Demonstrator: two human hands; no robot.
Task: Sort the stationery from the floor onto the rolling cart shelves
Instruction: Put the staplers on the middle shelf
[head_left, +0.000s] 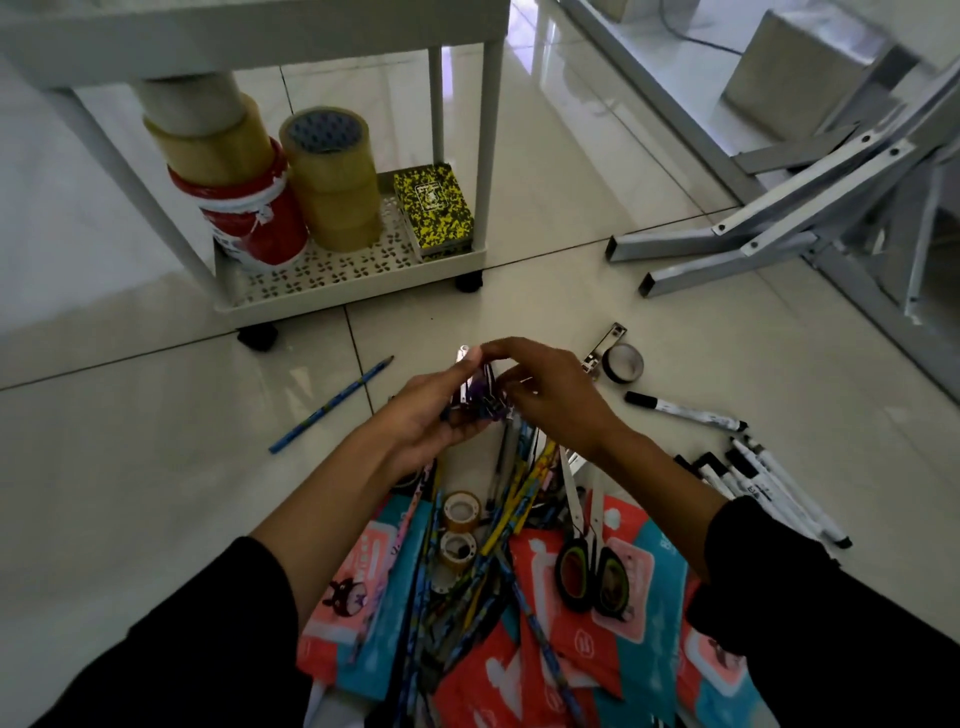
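A small bunch of pens (480, 397) sits between both hands above the floor pile. The left hand (441, 415) cups it from below, fingers curled round; the right hand (545, 387) pinches its top with thumb and forefinger. Pencils (511, 499) and markers (769, 483) lie on the pale tiles (156, 493); the white cart (332, 275) holds tape rolls (332, 176).

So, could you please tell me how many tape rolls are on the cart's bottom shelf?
5 visible: a left stack of three, and a right stack of two; more may be hidden.
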